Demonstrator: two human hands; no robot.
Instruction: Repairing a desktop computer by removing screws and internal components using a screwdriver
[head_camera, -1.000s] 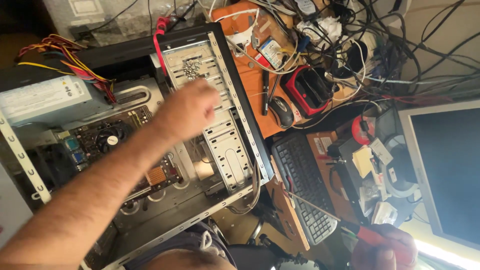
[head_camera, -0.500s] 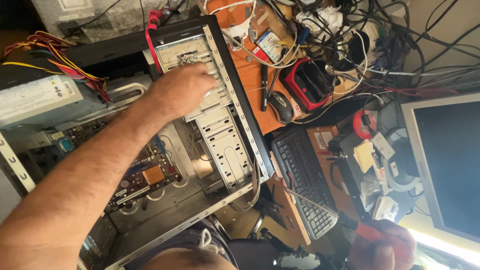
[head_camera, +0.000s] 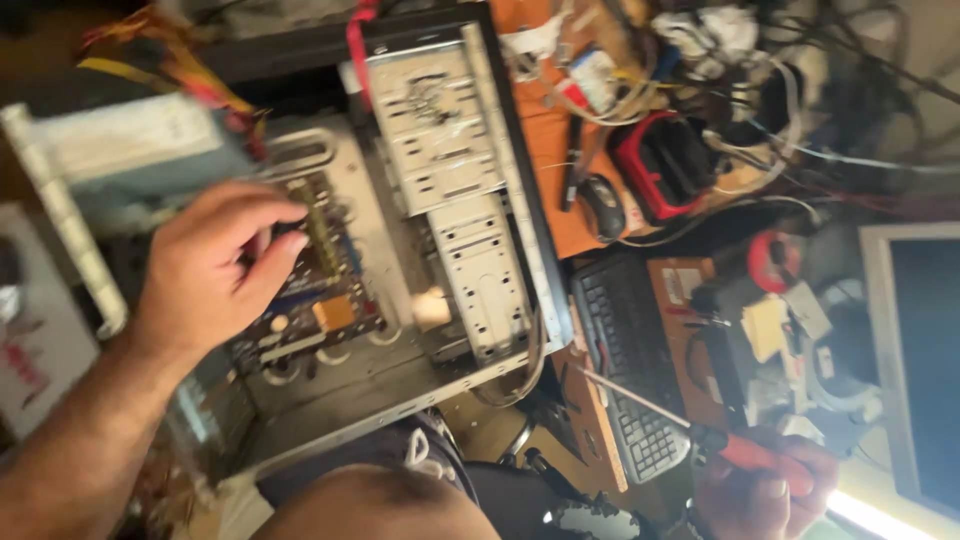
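Observation:
An open computer case lies on its side in front of me, its motherboard and metal drive cage exposed. My left hand hovers over the motherboard at the left of the case, fingers curled with thumb and forefinger pinched together; whether anything small sits between them is too blurred to tell. My right hand, at the bottom right, grips a screwdriver with a red handle, its shaft pointing up-left toward the case's lower corner.
A power supply with coloured wires sits at the case's upper left. A black keyboard, a mouse, a red-and-black device, tangled cables and a monitor crowd the orange desk to the right.
My left hand has drawn back from the drive cage toward me and now sits over the motherboard with its fingers pinched. The right hand with the screwdriver has stayed low at the right.

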